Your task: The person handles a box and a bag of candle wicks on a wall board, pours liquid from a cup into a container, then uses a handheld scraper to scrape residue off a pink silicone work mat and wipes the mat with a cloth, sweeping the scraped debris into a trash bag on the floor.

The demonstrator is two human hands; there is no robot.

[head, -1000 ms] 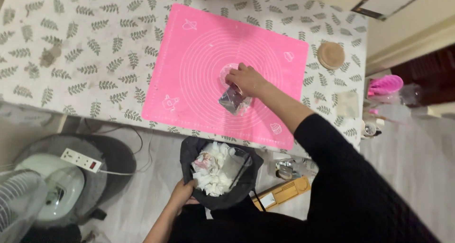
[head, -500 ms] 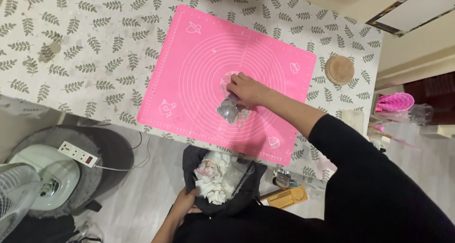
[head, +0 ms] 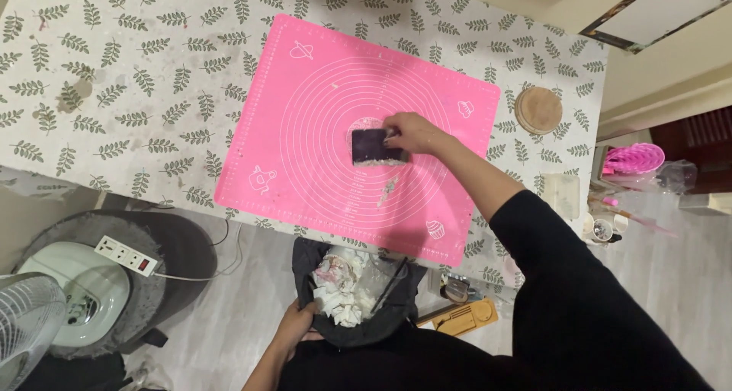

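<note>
Head view: scraping residue from the pink silicone baking mat (head: 320, 131).
Right hand (head: 415, 134) grips a dark flat scraper (head: 376, 146); left hand (head: 293, 330) clasps the black waste bin (head: 381, 326) rim below the bench (head: 114, 93); next, crumbs need sweeping binward.

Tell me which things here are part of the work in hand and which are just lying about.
In use:
right hand holding dark scraper
pink baking mat
left hand gripping black waste bin

Lying about:
round wooden coaster
white power strip
fan
pink brush
</note>
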